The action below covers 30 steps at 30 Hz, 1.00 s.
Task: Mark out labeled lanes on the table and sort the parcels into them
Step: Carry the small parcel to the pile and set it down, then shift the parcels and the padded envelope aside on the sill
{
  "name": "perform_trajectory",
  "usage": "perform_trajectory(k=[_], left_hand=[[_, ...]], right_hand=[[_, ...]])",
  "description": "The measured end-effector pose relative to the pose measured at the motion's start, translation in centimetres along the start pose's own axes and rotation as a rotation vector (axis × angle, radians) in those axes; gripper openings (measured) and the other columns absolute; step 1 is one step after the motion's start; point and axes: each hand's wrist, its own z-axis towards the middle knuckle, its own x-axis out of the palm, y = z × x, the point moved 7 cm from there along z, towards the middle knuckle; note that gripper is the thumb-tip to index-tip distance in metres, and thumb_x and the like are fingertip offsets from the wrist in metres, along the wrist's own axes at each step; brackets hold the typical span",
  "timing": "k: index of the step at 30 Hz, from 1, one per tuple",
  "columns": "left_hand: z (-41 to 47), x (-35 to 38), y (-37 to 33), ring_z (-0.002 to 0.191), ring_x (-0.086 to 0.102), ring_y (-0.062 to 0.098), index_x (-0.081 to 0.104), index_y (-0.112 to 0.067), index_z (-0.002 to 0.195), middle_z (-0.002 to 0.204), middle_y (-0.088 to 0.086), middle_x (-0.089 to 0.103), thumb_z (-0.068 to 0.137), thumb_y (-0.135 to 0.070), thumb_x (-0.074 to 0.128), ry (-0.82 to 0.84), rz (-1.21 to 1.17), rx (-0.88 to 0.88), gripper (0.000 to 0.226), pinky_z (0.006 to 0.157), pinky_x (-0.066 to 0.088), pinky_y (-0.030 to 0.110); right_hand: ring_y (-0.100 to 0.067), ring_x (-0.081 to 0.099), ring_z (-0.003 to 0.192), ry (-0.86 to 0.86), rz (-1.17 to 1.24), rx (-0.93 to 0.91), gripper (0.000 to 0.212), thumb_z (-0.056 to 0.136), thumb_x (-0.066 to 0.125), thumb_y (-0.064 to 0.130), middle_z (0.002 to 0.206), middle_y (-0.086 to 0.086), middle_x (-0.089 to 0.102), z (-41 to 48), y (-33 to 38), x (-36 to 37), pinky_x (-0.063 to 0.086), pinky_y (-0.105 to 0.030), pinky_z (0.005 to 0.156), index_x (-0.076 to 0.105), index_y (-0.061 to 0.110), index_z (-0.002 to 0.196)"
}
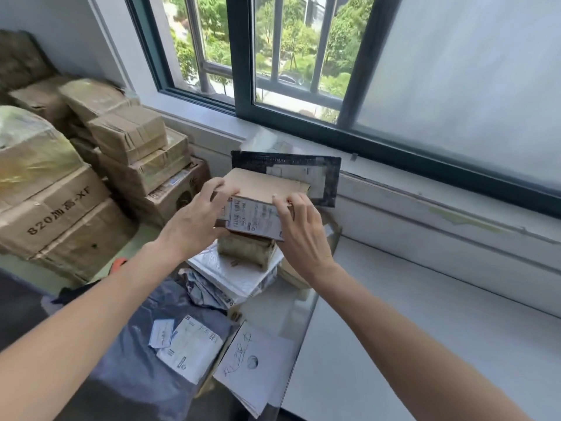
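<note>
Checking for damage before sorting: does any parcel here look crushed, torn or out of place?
The small brown box below the held parcel looks dented and wrinkled, sitting askew on the white mailers. The grey bag beside them is crumpled. Nothing looks spilled.

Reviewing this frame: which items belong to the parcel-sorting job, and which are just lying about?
Job in hand:
- cardboard parcel, gripped by left hand and right hand
- small taped box
- white mailer
- grey bag parcel
- black parcel
- handwritten sheet, likely a lane label

Lying about:
- stacked cartons, off to the left
- window
</note>
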Motion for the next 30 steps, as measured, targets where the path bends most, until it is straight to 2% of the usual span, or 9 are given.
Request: perform_trajectory(k=[6, 13, 16, 18, 21, 24, 26, 27, 30], left_hand=[[-0.7, -1.1, 0.1, 0.104, 0.061, 0.033, 0.038, -0.018, 0.140, 0.141, 0.006, 0.034, 0.068, -0.019, 0.086, -0.021, -0.009, 0.063, 0.087, 0.065, 0.060, 0.046], [-0.3, -1.3, 1.2, 0.116, 0.055, 0.034, 0.038, -0.021, 0.140, 0.147, 0.005, 0.030, 0.074, -0.018, 0.082, 0.024, 0.033, 0.046, 0.078, 0.075, 0.059, 0.050], [-0.1, -1.2, 1.5, 0.120, 0.053, 0.034, 0.038, -0.022, 0.141, 0.149, 0.005, 0.029, 0.078, -0.021, 0.079, 0.033, 0.037, 0.014, 0.075, 0.078, 0.058, 0.051], [-0.1, -1.1, 1.5, 0.119, 0.054, 0.032, 0.038, -0.022, 0.142, 0.148, 0.004, 0.031, 0.079, -0.022, 0.079, 0.024, 0.027, 0.014, 0.076, 0.078, 0.058, 0.050], [-0.1, -1.0, 1.5, 0.116, 0.056, 0.032, 0.038, -0.021, 0.142, 0.147, 0.004, 0.032, 0.078, -0.024, 0.079, 0.013, 0.029, 0.025, 0.077, 0.076, 0.058, 0.050], [0.0, -1.1, 1.2, 0.125, 0.049, 0.034, 0.035, -0.021, 0.145, 0.150, 0.007, 0.032, 0.079, -0.041, 0.076, 0.032, 0.045, 0.010, 0.080, 0.091, 0.052, 0.054], [0.0, -2.1, 0.3, 0.133, 0.042, 0.032, 0.037, -0.017, 0.146, 0.150, 0.011, 0.034, 0.086, -0.053, 0.064, -0.039, 0.055, 0.019, 0.076, 0.104, 0.043, 0.053], [-0.1, -3.0, -0.7, 0.132, 0.043, 0.031, 0.043, -0.013, 0.143, 0.147, 0.013, 0.039, 0.089, -0.053, 0.059, -0.121, 0.042, 0.054, 0.070, 0.107, 0.040, 0.050], [-1.3, -4.7, -6.2, 0.113, 0.057, 0.024, 0.058, -0.007, 0.123, 0.123, 0.013, 0.059, 0.092, -0.032, 0.060, -0.392, -0.135, 0.275, 0.040, 0.099, 0.048, 0.038]], right_hand=[[-0.039, 0.037, 0.132, -0.064, 0.078, -0.107, 0.073, 0.080, 0.068, 0.011, 0.133, -0.017, 0.037, -0.3, 0.3, -0.8, 0.033, -0.047, 0.112, 0.031, 0.010, 0.142], [-0.040, 0.023, 0.145, 0.080, 0.118, -0.201, 0.080, 0.080, 0.066, 0.015, 0.150, -0.021, 0.028, -1.7, 0.2, 0.5, 0.031, -0.050, 0.116, 0.024, 0.012, 0.149], [-0.037, 0.015, 0.149, 0.117, 0.110, -0.234, 0.078, 0.082, 0.054, 0.020, 0.157, -0.022, 0.020, -2.3, -0.4, 0.2, 0.028, -0.050, 0.118, 0.019, 0.012, 0.152], [-0.037, 0.018, 0.148, 0.109, 0.108, -0.240, 0.076, 0.083, 0.054, 0.022, 0.157, -0.023, 0.022, -2.9, -1.1, -0.2, 0.031, -0.049, 0.117, 0.021, 0.012, 0.151], [-0.038, 0.028, 0.145, 0.044, 0.107, -0.246, 0.078, 0.084, 0.068, 0.022, 0.154, -0.023, 0.027, -3.5, -1.9, -1.3, 0.034, -0.050, 0.115, 0.024, 0.011, 0.148], [-0.037, 0.030, 0.144, 0.022, 0.099, -0.232, 0.077, 0.087, 0.068, 0.024, 0.154, -0.024, 0.030, -3.7, -2.3, -1.7, 0.033, -0.049, 0.115, 0.024, 0.011, 0.148], [-0.035, 0.028, 0.145, 0.032, 0.109, -0.212, 0.075, 0.089, 0.066, 0.025, 0.155, -0.023, 0.029, -3.8, -2.9, -1.5, 0.032, -0.048, 0.117, 0.024, 0.011, 0.149], [-0.035, 0.028, 0.145, 0.040, 0.117, -0.189, 0.075, 0.089, 0.065, 0.027, 0.156, -0.022, 0.028, -4.0, -3.6, -1.3, 0.030, -0.047, 0.117, 0.024, 0.011, 0.150], [-0.033, 0.030, 0.144, 0.062, 0.109, -0.005, 0.082, 0.087, 0.068, 0.031, 0.156, -0.019, 0.027, -6.0, -7.7, -0.6, 0.028, -0.042, 0.119, 0.024, 0.007, 0.152]])
